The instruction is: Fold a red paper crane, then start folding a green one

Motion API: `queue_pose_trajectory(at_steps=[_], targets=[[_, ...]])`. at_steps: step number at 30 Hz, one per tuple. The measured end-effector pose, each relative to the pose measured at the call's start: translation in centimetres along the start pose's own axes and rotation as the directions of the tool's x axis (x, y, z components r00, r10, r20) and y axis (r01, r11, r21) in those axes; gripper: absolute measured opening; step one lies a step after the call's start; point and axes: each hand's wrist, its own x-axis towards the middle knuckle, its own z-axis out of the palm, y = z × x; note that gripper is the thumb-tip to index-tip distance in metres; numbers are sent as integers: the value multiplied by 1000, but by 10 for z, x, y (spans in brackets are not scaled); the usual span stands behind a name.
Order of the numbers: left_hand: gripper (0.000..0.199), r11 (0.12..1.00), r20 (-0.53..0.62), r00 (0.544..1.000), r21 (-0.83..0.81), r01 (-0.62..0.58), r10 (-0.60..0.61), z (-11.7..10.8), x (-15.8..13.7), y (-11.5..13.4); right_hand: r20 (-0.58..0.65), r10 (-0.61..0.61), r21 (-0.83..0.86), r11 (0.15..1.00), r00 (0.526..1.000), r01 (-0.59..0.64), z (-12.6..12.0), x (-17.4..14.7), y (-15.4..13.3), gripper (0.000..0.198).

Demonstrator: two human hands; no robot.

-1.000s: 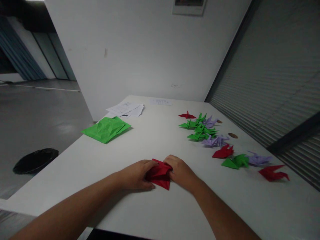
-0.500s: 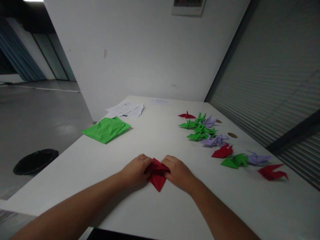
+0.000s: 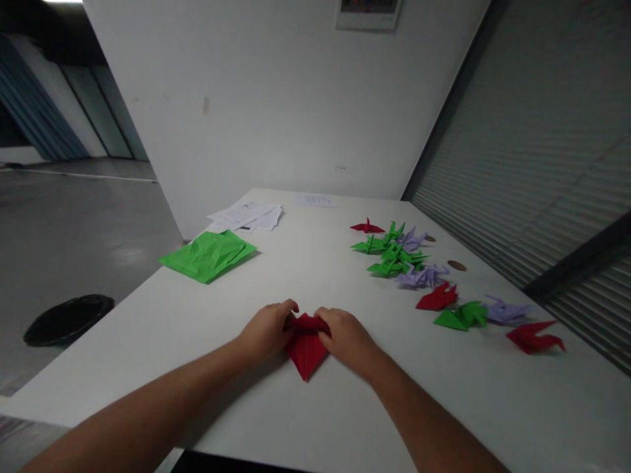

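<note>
green creased paper (image 3: 204, 258) lies by the left edge of the white table (image 3: 300, 272). the left hand (image 3: 266, 333) holds one side of the red folded paper (image 3: 306, 358), near the front edge, one point toward the person; the right hand (image 3: 346, 338) grips its other side. green, purple and red paper birds (image 3: 397, 255) sit farther right.
</note>
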Motion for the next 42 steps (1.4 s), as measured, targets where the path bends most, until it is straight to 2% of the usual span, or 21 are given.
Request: queue_pose_trajectory(at_steps=[7,13,21,27,36,42], targets=[[43,994,20,996,-66,84,-83,-2,2,4,-15,129,95,987,991,-127,4,3,-7,36],[41,994,16,994,-32,106,-106,-3,1,6,-16,187,39,982,982,-186,6,4,-9,35],[36,992,9,992,-25,126,-126,-1,2,4,-29,295,107,951,955,-291,7,3,-9,38],[40,991,6,991,-3,132,-132,-1,2,5,-29,300,91,951,954,-296,7,5,-12,39],[36,991,21,991,-1,131,-131,-4,2,8,-39,336,40,942,941,-334,8,4,-10,34],[33,994,10,994,10,110,-110,-3,2,8,-41,312,31,950,949,-310,10,6,-13,35]])
